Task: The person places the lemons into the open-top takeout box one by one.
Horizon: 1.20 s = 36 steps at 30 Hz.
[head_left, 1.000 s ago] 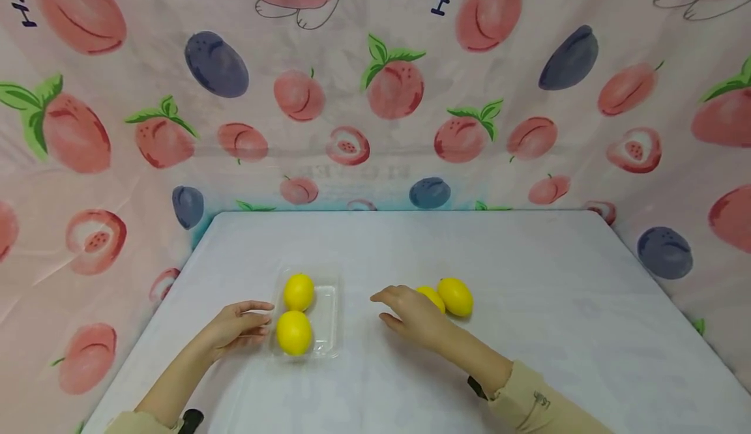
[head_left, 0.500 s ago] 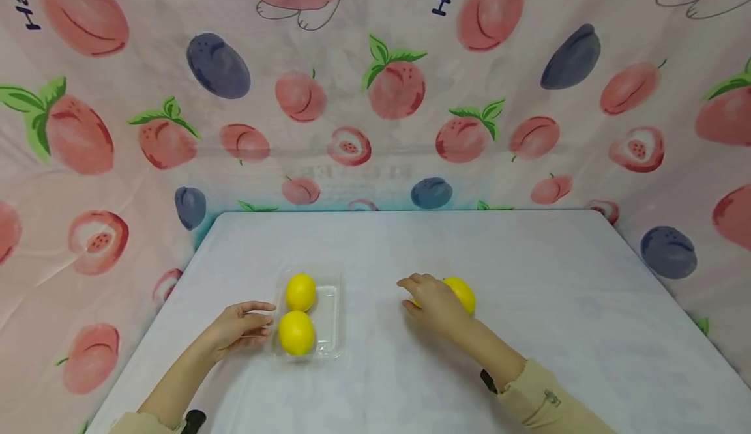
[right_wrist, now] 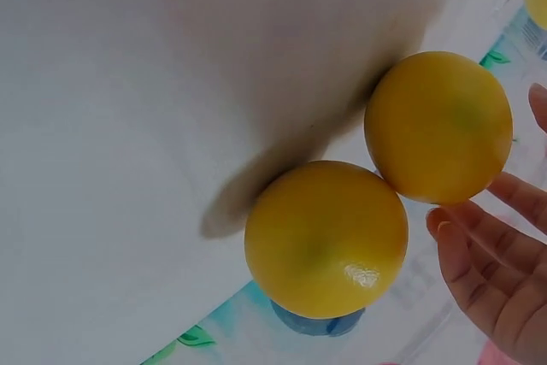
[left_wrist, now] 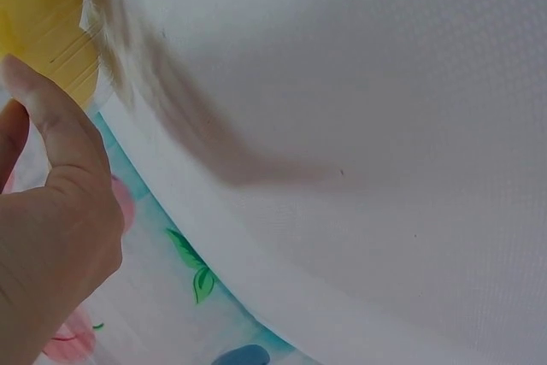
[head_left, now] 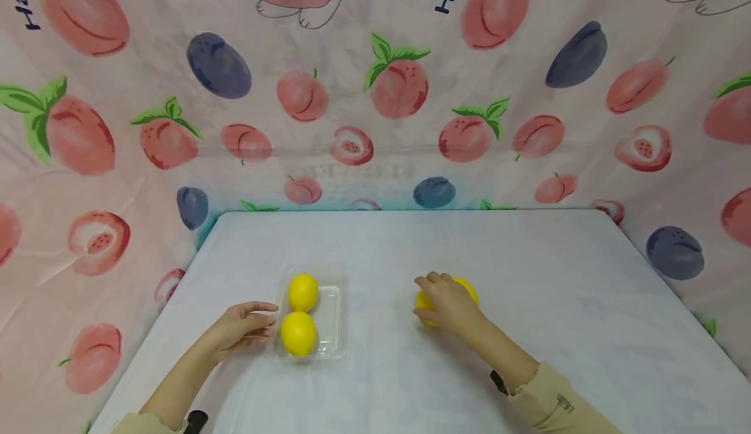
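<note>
Left hand [head_left: 242, 327] curves, relaxed, beside the clear tray [head_left: 330, 320]; right hand [head_left: 452, 302] arches loosely over a lemon [right_wrist: 438, 126].

We see a booth-like spot, room type unclear to us, fruit-print cloth [head_left: 352, 62] hung behind and along both sides, white-covered bench [head_left: 528, 258] set against it.
</note>
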### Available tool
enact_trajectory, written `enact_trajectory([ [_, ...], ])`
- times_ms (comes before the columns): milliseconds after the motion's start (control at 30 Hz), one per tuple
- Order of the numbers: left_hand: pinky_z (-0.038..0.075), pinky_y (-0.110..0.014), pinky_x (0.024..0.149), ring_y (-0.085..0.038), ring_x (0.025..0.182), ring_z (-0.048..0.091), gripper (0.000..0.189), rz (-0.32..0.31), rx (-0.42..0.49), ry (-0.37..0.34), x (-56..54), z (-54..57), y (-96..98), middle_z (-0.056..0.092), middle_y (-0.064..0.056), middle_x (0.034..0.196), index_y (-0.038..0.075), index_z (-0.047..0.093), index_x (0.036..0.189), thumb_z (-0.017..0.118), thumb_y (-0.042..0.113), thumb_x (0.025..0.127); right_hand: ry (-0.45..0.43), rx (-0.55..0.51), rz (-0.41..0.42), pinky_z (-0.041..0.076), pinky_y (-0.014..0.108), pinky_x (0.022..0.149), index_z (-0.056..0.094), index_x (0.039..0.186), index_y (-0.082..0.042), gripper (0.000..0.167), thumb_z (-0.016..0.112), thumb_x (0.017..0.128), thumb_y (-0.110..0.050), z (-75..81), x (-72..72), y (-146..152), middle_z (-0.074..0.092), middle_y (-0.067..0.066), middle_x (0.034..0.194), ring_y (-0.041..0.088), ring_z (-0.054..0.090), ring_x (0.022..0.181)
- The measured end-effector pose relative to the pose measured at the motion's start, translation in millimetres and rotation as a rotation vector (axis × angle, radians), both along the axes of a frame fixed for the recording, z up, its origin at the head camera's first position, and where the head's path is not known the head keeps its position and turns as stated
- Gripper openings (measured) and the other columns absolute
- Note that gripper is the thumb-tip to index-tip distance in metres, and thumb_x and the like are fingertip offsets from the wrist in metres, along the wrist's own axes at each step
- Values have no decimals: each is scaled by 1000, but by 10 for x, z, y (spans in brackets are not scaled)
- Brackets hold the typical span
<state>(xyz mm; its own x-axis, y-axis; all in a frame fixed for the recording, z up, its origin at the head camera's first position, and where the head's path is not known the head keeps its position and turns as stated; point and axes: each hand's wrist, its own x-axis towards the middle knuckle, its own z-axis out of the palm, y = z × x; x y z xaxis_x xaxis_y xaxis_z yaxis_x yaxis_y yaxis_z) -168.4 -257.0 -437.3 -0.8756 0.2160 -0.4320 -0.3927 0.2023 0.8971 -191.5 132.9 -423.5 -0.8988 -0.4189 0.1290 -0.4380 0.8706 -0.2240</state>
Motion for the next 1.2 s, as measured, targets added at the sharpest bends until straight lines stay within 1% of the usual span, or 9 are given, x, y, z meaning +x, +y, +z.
enact_trajectory([
  [233, 58, -21, 68, -8, 71, 65, 39, -3, 15, -4, 31, -7, -16, 64, 2, 86, -7, 48, 126, 57, 13, 94, 10, 56, 1, 56, 38, 77, 62, 111, 0, 49, 80, 73, -25, -78, 44, -6, 62, 14, 101, 30, 58, 89],
  [467, 58, -21, 68, -8, 72, 65, 40, -13, 16, 5, 32, 20, -21, 64, 2, 87, -8, 48, 125, 58, 14, 93, 45, 119, 17, 57, 40, 76, 60, 111, 2, 54, 80, 73, -30, -127, 85, -33, 61, 16, 101, 33, 58, 88],
  [600, 58, -21, 69, -8, 72, 65, 40, -11, 15, 2, 29, 24, -22, 64, 2, 87, -8, 48, 126, 57, 14, 94, 22, 114, -2, 57, 39, 76, 59, 113, 3, 56, 81, 73, -29, -135, 80, -40, 61, 18, 104, 34, 59, 88],
  [733, 58, -21, 68, -8, 71, 64, 42, -12, 17, 2, 19, 21, -19, 64, 2, 86, -9, 46, 128, 57, 13, 94, -6, 92, -15, 57, 39, 77, 58, 113, 3, 56, 82, 72, -27, -128, 66, -26, 60, 17, 102, 33, 59, 87],
  [900, 58, -21, 68, -8, 70, 63, 43, -7, 17, 1, 13, 27, -13, 64, 2, 86, -10, 45, 128, 57, 13, 94, -16, 77, -3, 56, 40, 79, 57, 111, 3, 53, 81, 73, -25, -120, 53, -5, 59, 16, 100, 32, 59, 87],
  [1200, 58, -22, 67, -9, 70, 63, 43, 25, -20, 0, 2, 22, 24, 64, 1, 86, -10, 44, 129, 57, 12, 94, -12, 84, 15, 55, 40, 80, 58, 111, 4, 48, 79, 75, -19, -101, 45, -11, 60, 16, 101, 30, 58, 84],
])
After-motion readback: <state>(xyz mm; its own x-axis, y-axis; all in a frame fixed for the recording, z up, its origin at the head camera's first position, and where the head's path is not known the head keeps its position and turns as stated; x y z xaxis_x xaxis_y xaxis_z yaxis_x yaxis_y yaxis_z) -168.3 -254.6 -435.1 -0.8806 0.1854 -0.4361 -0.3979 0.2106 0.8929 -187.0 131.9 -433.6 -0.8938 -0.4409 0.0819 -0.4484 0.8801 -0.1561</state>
